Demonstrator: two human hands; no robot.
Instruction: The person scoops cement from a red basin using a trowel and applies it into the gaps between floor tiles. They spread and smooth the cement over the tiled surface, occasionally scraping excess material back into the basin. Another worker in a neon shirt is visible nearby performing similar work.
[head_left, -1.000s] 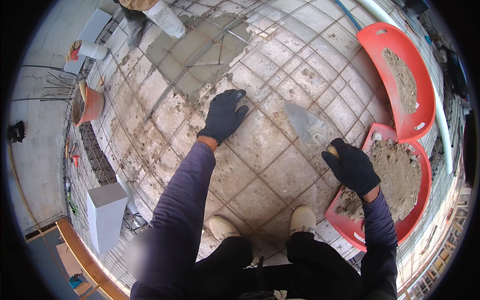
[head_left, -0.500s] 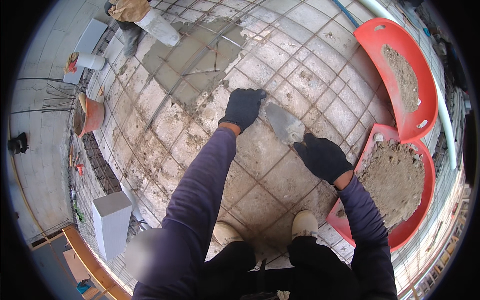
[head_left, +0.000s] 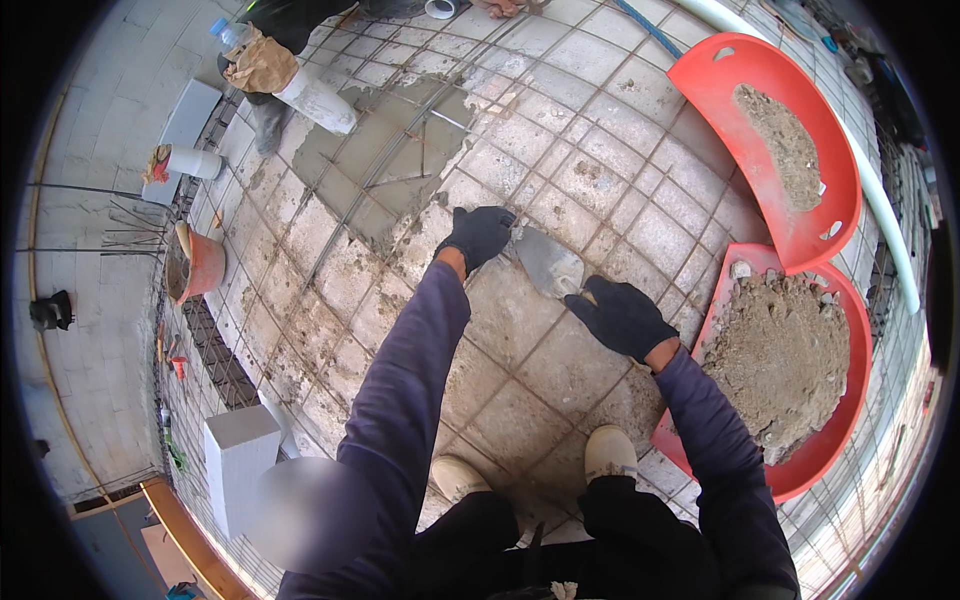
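Note:
My right hand, in a black glove, is closed round the handle of a trowel. The grey blade points up and left over the steel mesh. My left hand, also gloved in black, is closed just left of the blade's tip, low over the mesh. Its fingertips hide whatever they may grip. Pale, dusty slabs lie under the bars. Beyond my left hand, wet grey mortar spreads around the bars.
Two red tubs, one with a dry grey-brown mix and one with less, stand on the right. An orange bucket and a white block are on the left. Another person's dark-clothed body shows at the far left.
The view has shifted a little. My left hand has turned and lowered slightly, and the trowel's tip is now closer to its fingers. More of the other person shows at the top.

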